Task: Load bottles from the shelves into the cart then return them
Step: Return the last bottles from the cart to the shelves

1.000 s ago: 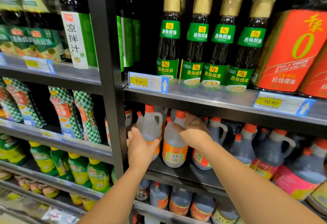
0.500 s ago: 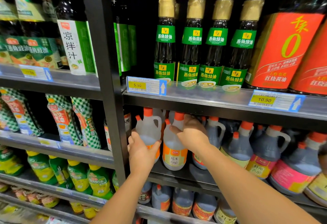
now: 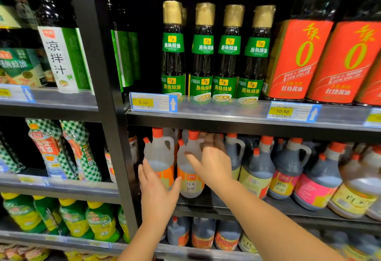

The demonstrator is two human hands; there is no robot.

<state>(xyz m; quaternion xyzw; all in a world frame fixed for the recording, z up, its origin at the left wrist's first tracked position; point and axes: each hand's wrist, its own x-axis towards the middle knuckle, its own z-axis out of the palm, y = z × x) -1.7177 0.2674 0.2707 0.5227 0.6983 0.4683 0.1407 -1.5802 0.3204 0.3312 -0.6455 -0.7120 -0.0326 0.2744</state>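
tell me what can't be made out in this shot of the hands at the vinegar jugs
- Head view: the right hand has motion-blurred fingertips, so its grip on the second clear jug is unclear.
- The left hand covers the lower label of the first clear jug.
- The fine print on the 5.50 price tag is too small to read.
- The jugs at the right edge are blurred and cut off.
- No cart appears.

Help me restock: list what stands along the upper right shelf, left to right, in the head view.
5.50 price tag → four green-labelled dark bottles → 10.90 price tag → red-labelled big bottles.
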